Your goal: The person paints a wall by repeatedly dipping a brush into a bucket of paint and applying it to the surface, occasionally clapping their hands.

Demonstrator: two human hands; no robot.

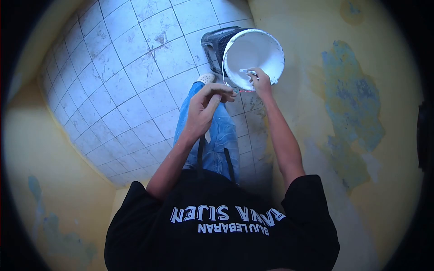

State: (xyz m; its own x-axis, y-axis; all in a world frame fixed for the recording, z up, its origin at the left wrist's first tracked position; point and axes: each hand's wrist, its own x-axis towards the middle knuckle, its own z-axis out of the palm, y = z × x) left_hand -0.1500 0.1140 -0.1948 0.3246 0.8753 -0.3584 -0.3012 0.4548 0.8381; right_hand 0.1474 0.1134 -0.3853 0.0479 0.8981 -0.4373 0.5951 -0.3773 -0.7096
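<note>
A black T-shirt with white lettering (221, 221) is filling the foreground. The left hand (205, 108) is curling its fingers together over a blue denim knee (221, 135); I cannot tell whether they grip anything. The right hand (261, 81) is pinching a small pale tool (246, 72) inside the round white plastic bucket (253, 47), which is sitting against a black crate (214, 43) beside the peeling yellow wall (352, 104).

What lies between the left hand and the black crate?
Head view: a white shoe on the tiled floor, between left hand and black crate.
</note>
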